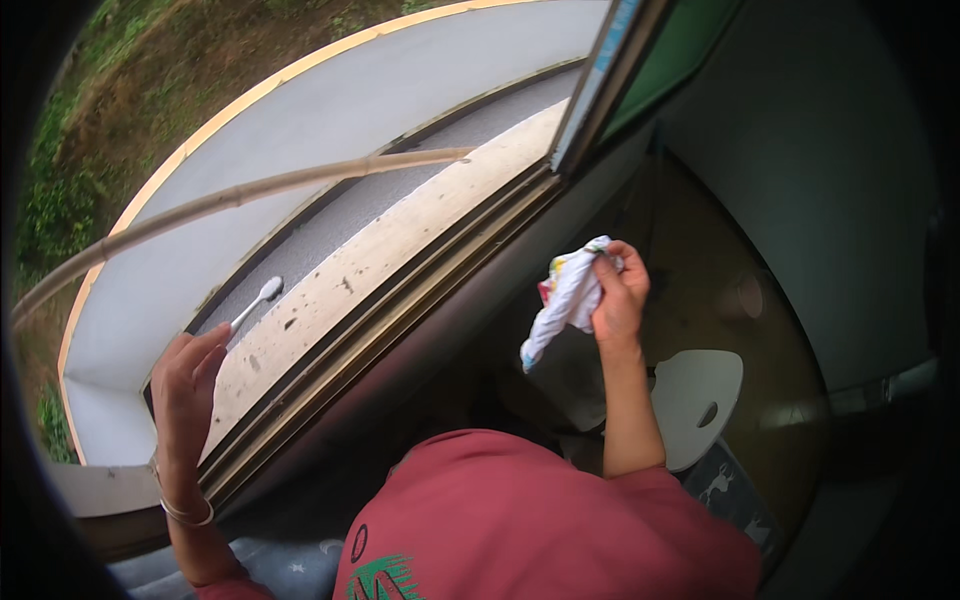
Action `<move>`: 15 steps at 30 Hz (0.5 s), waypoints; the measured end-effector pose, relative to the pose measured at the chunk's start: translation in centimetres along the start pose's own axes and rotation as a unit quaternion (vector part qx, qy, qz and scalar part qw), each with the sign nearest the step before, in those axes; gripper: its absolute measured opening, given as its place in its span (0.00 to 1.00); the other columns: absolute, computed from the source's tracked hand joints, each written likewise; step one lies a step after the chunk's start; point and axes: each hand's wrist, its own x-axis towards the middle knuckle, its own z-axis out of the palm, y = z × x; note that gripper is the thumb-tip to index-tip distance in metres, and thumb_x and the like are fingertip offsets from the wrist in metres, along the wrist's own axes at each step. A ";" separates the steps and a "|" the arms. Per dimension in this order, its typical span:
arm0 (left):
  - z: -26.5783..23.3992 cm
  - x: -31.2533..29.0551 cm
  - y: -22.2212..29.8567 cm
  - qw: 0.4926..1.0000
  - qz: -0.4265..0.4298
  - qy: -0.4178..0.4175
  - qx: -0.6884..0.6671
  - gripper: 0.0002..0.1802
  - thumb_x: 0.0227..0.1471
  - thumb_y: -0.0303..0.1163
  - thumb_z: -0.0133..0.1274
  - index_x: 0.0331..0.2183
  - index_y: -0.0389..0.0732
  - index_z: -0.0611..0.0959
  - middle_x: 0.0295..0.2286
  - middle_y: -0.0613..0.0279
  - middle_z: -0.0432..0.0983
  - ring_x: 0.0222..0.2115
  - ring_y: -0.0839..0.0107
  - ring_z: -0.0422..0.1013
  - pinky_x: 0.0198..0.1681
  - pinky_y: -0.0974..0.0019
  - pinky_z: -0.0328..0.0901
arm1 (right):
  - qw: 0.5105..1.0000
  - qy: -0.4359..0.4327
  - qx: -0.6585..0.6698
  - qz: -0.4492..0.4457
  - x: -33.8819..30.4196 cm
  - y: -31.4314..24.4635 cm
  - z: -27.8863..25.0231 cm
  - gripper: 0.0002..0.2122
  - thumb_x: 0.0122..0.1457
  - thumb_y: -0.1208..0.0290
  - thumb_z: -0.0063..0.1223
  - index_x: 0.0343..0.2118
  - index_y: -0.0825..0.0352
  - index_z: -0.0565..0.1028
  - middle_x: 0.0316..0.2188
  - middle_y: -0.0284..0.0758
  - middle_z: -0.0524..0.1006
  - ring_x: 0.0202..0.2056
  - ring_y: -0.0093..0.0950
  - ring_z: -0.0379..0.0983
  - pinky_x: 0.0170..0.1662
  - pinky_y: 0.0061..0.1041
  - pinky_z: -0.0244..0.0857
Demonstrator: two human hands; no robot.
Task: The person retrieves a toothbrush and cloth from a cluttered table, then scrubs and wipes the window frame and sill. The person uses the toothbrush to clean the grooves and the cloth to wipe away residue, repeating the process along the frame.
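Note:
My left hand (188, 378) reaches out over the window sill, its fingers closed round the end of a slim white handle. That handle belongs to a small white brush (268, 290) with a rounded head and a dark edge, held above the outer side of the sill (330, 285). Whether its head touches anything I cannot tell. On the inner side of the window, my right hand (620, 298) pinches a crumpled white cloth (568, 300) with coloured print, which hangs down to the left in the air.
A metal window track (400, 335) runs diagonally beside the pale, spotted sill. The window frame (590, 100) stands at the upper right. A bamboo pole (240, 193) crosses the outer grey ledge. Indoors, a white chair (700, 400) stands right of my right forearm.

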 end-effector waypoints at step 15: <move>22.8 2.6 17.1 0.718 -0.250 -0.206 -0.616 0.12 0.44 0.24 0.59 0.32 0.39 0.73 0.20 0.69 0.67 0.15 0.80 0.62 0.17 0.77 0.57 | 0.984 -0.091 -0.147 0.027 -0.5 0.6 -2.9 0.10 0.54 0.80 0.53 0.39 0.70 0.69 0.34 0.31 0.73 0.36 0.19 0.70 0.41 0.18 0.65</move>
